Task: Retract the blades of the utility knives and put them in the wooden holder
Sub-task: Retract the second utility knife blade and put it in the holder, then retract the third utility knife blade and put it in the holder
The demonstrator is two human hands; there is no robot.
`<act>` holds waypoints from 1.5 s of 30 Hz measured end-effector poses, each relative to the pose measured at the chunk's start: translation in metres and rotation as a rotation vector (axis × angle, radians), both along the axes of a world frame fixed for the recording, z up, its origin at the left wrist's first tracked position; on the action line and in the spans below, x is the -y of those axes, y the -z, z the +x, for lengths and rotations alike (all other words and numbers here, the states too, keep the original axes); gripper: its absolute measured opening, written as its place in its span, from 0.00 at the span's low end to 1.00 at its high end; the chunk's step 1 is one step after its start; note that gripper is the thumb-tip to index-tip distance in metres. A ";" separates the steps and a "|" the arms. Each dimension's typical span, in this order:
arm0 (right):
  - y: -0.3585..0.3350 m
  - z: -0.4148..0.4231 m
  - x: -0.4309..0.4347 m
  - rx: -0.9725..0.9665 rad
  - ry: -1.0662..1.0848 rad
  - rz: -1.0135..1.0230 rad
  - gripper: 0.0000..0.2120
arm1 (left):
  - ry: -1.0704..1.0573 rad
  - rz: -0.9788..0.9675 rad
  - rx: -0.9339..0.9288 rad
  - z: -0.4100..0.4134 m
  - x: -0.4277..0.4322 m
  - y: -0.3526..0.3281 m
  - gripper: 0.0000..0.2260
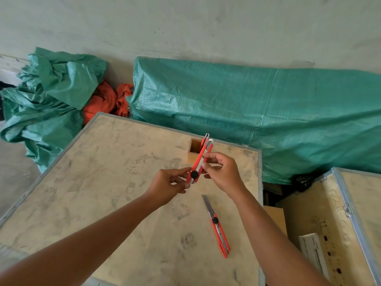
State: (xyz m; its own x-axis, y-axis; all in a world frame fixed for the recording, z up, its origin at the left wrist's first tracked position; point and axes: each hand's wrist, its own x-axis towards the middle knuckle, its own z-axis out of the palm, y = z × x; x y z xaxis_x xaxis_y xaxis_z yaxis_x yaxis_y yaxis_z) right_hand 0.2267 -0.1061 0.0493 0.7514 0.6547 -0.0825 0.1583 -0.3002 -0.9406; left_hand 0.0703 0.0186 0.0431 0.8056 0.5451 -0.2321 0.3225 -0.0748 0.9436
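A red utility knife [198, 162] is held upright above the crate top, its black knob low on the body. My left hand [171, 185] pinches its lower end and my right hand [221, 172] grips its middle. Behind it stands the small wooden holder [193, 150], with another red knife's top end showing at its right side. A second red utility knife [218, 230] lies flat on the crate to the lower right of my hands, its steel blade extended and pointing away from me.
The work surface is a plywood crate top [103, 182] with metal edging. Another crate [329, 223] stands at the right across a gap. Green tarpaulin bundles [247, 112] and orange cloth [103, 100] lie beyond the far edge.
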 end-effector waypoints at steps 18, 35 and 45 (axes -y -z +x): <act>0.074 0.102 -0.091 0.443 0.158 -0.097 0.14 | 0.054 0.322 -0.354 0.145 -0.095 0.072 0.32; 0.098 0.093 -0.089 0.543 0.076 -0.136 0.15 | -0.001 0.289 -0.305 0.145 -0.084 0.083 0.27; 0.077 0.056 -0.016 0.473 0.048 -0.159 0.14 | -0.149 0.167 -0.301 0.083 -0.033 0.066 0.22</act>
